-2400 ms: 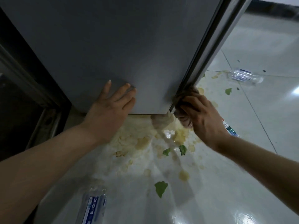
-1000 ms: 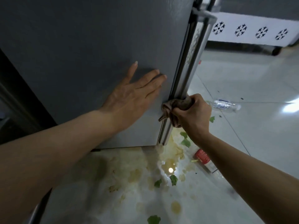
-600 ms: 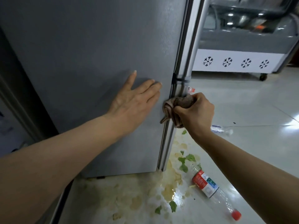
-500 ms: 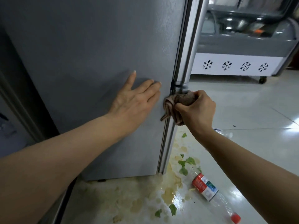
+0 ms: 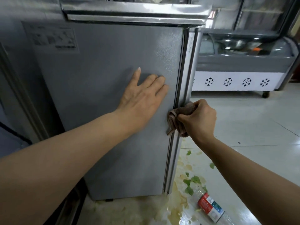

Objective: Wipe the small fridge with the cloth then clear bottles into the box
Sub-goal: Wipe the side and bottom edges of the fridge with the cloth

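The small grey fridge (image 5: 105,78) fills the left and middle of the view, its side panel facing me. My left hand (image 5: 142,96) lies flat on that panel, fingers spread. My right hand (image 5: 198,118) is shut on a bunched brown cloth (image 5: 174,118), pressed against the fridge's front corner edge about halfway up. A clear plastic bottle with a red and white label (image 5: 211,207) lies on its side on the floor at the lower right.
A yellowish spill with green leaf scraps (image 5: 183,190) spreads over the white tiled floor at the fridge's base. A chest freezer with snowflake marks (image 5: 243,67) stands behind at the right. Another dark appliance (image 5: 14,98) stands close on the left.
My right hand has slid the cloth up the fridge's corner edge from its bottom to about mid-height. My left hand shifted up the side panel. The view has lifted.
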